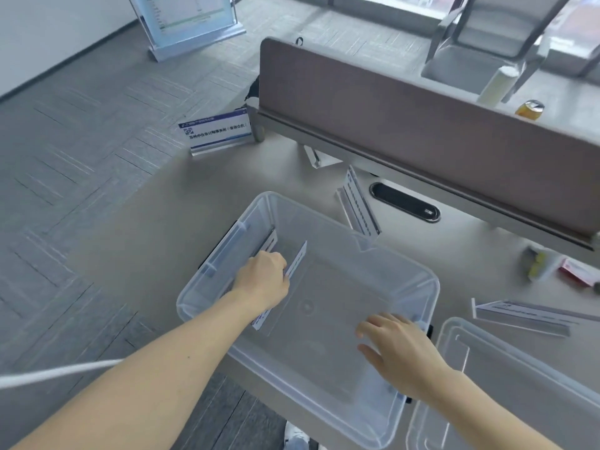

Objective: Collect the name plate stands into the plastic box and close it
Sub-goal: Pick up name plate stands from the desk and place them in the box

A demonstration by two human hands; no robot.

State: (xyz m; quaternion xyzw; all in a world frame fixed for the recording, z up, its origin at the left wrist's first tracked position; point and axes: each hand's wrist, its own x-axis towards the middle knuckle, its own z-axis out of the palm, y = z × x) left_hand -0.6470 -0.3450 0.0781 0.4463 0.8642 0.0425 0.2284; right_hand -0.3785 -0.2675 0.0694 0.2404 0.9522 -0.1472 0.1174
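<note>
While the left forearm reaches into the clear plastic box, the left hand is clamped on a name plate stand near the box's left wall. The right hand, fingers spread, rests on its right rim. Other stands lie on the desk: at the far-left corner, behind the box, and toward the right edge beside the lid.

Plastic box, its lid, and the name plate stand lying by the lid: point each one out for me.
plastic box [324, 212]: head view, on its far rim.
lid [506, 378]: head view, on its flat top panel.
name plate stand [519, 315]: head view, on the middle of its face.
</note>
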